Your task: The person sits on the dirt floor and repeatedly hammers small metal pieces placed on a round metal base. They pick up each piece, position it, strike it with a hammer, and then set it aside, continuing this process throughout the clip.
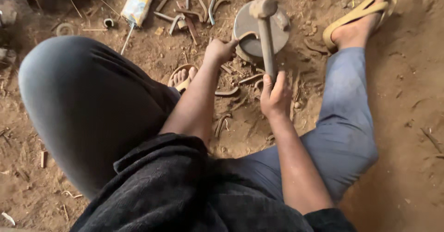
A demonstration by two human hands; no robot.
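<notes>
My left hand (220,50) pinches a thin curved metal strip (244,36) against the round, flat steel block (277,30) just beyond it. To its right, my right hand (274,95) is wrapped tight around the hammer (264,24) handle, its blunt head above the block. Bent strips (226,92) litter the sandy ground (407,121) between.

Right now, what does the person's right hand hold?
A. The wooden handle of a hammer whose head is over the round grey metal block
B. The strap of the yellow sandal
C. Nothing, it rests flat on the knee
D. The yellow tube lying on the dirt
A: the right hand grips the wooden handle of the hammer, whose head is over the round grey metal block, while the left hand holds a curved metal strip on that block.
</notes>
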